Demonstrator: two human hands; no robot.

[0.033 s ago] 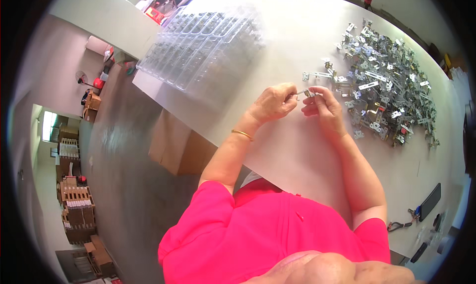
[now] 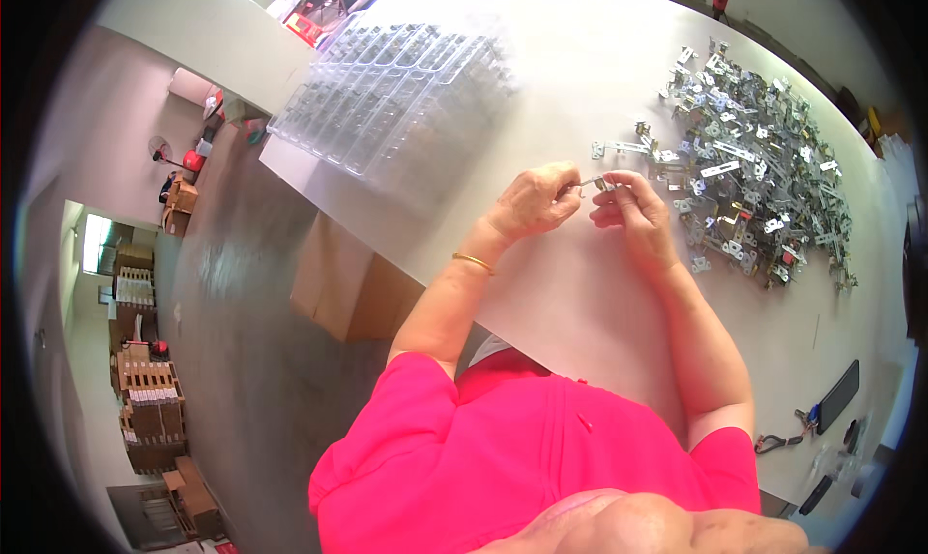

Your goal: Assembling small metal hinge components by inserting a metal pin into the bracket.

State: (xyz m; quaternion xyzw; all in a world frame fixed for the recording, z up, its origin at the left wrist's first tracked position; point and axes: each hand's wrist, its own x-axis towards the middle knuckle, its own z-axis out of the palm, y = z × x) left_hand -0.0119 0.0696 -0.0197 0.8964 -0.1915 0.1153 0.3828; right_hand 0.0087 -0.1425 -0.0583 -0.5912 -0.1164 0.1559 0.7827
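Note:
My left hand [image 2: 536, 202], a gold bangle at its wrist, is closed in a pinch on one thin end of a small metal part [image 2: 601, 184]. Thumb and forefinger of my right hand [image 2: 638, 216] pinch the other end, its lower fingers curled loosely. The part looks silvery with a brassy spot; its exact kind is too small to tell. Just beyond the right hand lie a few loose metal brackets [image 2: 623, 148]. They reach toward a large heap of similar silver brackets [image 2: 739, 167] on the right side of the table [image 2: 570, 293].
Stacked clear plastic compartment trays [image 2: 387, 109], filled with small parts, stand at the far left of the table. At the near right lie a black phone [image 2: 838, 396] and keys [image 2: 805, 419]. A cardboard box [image 2: 353, 278] sits below the left table edge.

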